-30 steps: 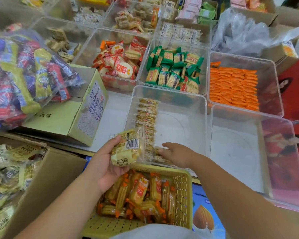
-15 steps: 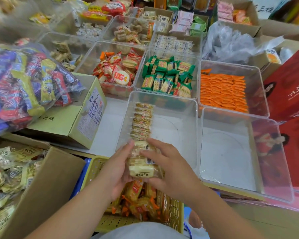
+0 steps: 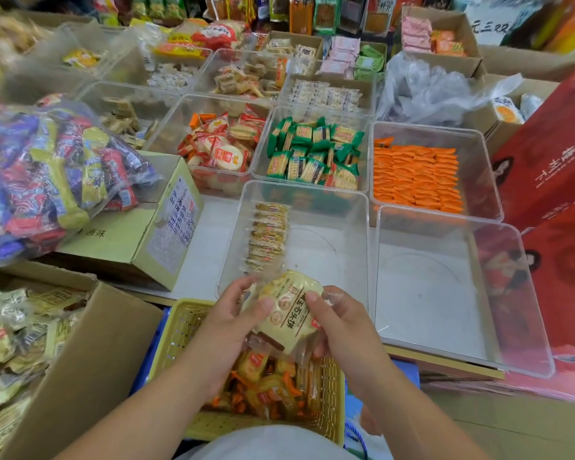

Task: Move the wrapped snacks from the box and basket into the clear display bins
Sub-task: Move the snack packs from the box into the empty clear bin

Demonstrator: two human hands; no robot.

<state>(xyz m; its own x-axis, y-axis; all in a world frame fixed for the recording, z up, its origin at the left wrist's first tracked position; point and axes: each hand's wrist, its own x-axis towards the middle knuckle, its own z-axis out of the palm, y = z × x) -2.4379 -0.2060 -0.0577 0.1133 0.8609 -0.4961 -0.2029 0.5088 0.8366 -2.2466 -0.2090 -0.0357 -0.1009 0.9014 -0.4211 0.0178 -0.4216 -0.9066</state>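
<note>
Both hands hold one pale yellow wrapped snack just above the near edge of a clear bin. My left hand grips its left side and my right hand pinches its right side. Inside that bin a row of the same yellow snacks stands along the left wall. Below my hands sits a yellow basket with orange and yellow wrapped snacks. A cardboard box at the lower left holds several yellow-green wrapped snacks.
An empty clear bin lies to the right. Behind are bins of orange packets, green packets and red-and-white packets. A big bag of mixed candy rests on a green carton. Red boxes stand at right.
The snack was in my left hand alone beside the bin; my right hand left the row in the bin and took hold of it too. The camera view tilted up.
</note>
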